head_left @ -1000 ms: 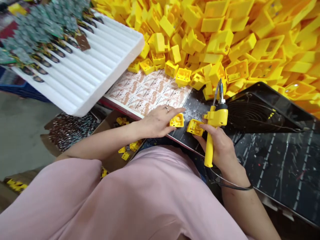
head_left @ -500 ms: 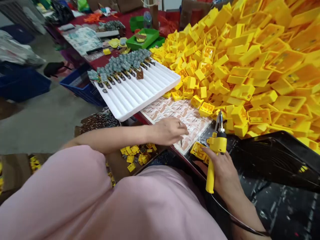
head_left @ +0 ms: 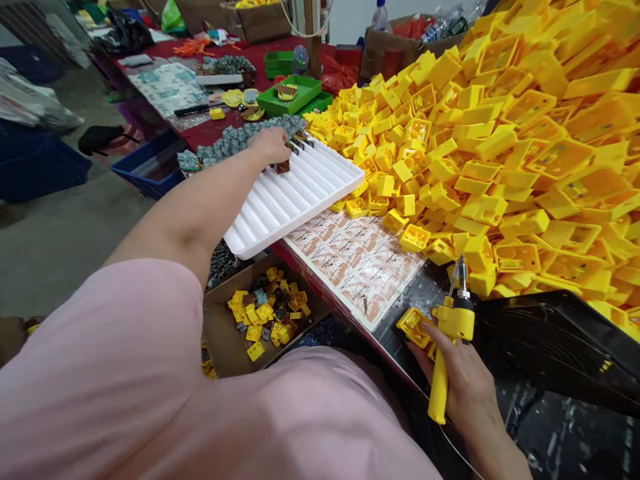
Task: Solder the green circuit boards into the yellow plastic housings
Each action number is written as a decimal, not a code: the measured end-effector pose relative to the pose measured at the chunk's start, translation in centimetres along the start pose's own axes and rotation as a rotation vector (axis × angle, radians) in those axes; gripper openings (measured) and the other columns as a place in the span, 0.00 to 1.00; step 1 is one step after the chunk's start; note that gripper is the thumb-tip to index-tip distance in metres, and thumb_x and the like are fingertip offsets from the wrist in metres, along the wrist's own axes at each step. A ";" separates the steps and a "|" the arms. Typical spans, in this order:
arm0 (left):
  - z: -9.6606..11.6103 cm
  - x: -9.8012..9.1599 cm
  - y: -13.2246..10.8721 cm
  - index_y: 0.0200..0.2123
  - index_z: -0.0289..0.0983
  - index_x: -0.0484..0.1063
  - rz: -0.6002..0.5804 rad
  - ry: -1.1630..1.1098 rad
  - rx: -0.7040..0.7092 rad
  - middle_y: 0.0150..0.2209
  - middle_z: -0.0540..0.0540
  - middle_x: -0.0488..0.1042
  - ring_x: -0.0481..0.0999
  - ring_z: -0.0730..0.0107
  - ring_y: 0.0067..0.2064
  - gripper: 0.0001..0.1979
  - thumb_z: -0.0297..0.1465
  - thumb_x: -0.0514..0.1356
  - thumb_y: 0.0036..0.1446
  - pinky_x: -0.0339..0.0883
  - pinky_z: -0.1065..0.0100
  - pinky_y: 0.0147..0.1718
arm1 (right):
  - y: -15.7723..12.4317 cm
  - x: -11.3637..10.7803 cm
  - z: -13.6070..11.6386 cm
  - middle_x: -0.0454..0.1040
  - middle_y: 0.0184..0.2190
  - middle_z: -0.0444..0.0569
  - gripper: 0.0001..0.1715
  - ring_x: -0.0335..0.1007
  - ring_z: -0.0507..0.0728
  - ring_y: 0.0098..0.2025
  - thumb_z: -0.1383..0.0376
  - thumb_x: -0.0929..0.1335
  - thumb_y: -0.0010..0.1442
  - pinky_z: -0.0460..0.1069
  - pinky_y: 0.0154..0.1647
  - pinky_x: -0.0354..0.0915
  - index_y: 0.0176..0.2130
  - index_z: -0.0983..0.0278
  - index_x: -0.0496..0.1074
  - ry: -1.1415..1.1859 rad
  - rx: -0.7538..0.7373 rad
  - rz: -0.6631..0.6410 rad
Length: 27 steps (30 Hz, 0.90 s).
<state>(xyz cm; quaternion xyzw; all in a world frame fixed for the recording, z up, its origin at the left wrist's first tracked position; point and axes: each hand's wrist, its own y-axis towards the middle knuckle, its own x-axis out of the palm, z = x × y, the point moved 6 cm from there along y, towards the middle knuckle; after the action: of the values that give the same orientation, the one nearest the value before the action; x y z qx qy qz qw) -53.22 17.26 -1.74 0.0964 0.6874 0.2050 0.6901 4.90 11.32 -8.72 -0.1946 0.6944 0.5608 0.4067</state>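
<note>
My left hand [head_left: 270,145] reaches over a white foam tray [head_left: 300,193], fingers curled down at a row of grey parts with dark leads [head_left: 233,141]. Its fingertips are partly hidden, and what they pinch cannot be made out. A small brown block [head_left: 283,167] lies just by these fingers. My right hand [head_left: 465,377] is closed around a yellow soldering gun [head_left: 453,323], its metal tip pointing up and away. Between thumb and fingers that same hand also grips a yellow plastic case [head_left: 414,325], open side up.
A large heap of yellow cases [head_left: 480,153] fills the right side. A printed sheet [head_left: 355,260] covers the table edge, with a black plastic tray [head_left: 560,347] to its right. Below the edge is a cardboard box [head_left: 220,327] of yellow pieces. Green trays [head_left: 295,100] stand farther back.
My left hand has moved from above the printed sheet up and left to the grey parts on the foam tray. My right hand keeps hold of the soldering gun and case; the view has shifted slightly.
</note>
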 end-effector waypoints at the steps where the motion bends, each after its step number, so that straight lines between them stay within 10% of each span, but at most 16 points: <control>1: -0.6 0.0 -0.1 0.39 0.36 0.70 0.004 -0.009 -0.121 0.19 0.59 0.54 0.59 0.81 0.30 0.29 0.56 0.49 0.71 0.61 0.71 0.35 | 0.0 0.0 -0.1 0.76 0.31 0.46 0.20 0.74 0.56 0.28 0.61 0.69 0.72 0.51 0.31 0.71 0.61 0.63 0.70 0.011 -0.002 0.009; 6: 2.0 -3.8 -1.2 0.51 0.38 0.67 0.016 -0.252 -0.410 0.26 0.57 0.70 0.74 0.77 0.37 0.33 0.62 0.49 0.69 0.66 0.67 0.36 | -0.1 0.1 0.1 0.77 0.32 0.47 0.26 0.75 0.59 0.29 0.62 0.70 0.71 0.52 0.30 0.72 0.65 0.61 0.67 0.043 0.011 0.022; 12: 15.7 -7.6 -3.8 0.61 0.33 0.68 -0.297 -0.669 -0.127 0.39 0.48 0.82 0.79 0.72 0.44 0.36 0.56 0.63 0.64 0.72 0.61 0.47 | -0.1 0.4 0.3 0.79 0.35 0.47 0.31 0.77 0.60 0.32 0.60 0.72 0.70 0.56 0.41 0.74 0.67 0.60 0.64 0.052 0.046 0.020; 16: 24.7 -6.0 -6.9 0.57 0.38 0.74 -0.502 -0.495 0.178 0.36 0.49 0.82 0.83 0.66 0.40 0.22 0.42 0.63 0.65 0.73 0.61 0.45 | 0.3 0.1 -0.1 0.79 0.36 0.48 0.28 0.76 0.59 0.34 0.63 0.72 0.70 0.55 0.44 0.73 0.65 0.64 0.65 0.071 0.046 0.020; 20: 30.6 -3.5 -10.2 0.49 0.40 0.80 -0.465 -0.355 0.393 0.36 0.47 0.80 0.82 0.59 0.47 0.11 0.34 0.62 0.65 0.71 0.57 0.56 | 0.1 0.5 -0.4 0.79 0.36 0.45 0.28 0.76 0.56 0.35 0.62 0.72 0.70 0.53 0.48 0.73 0.65 0.59 0.65 0.110 0.062 -0.078; 27: 32.8 0.3 -13.9 0.47 0.39 0.84 -0.477 -0.400 0.428 0.38 0.43 0.84 0.81 0.60 0.43 0.14 0.32 0.57 0.67 0.68 0.53 0.59 | 0.0 -0.4 -0.2 0.77 0.37 0.46 0.33 0.78 0.59 0.40 0.50 0.73 0.68 0.59 0.60 0.71 0.65 0.59 0.65 0.173 0.123 -0.106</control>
<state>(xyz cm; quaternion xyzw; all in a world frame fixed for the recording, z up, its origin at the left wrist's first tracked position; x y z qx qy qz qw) -18.69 9.76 -6.56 0.1140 0.5696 -0.1325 0.8031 5.02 11.03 -8.39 -0.2534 0.7487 0.4759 0.3856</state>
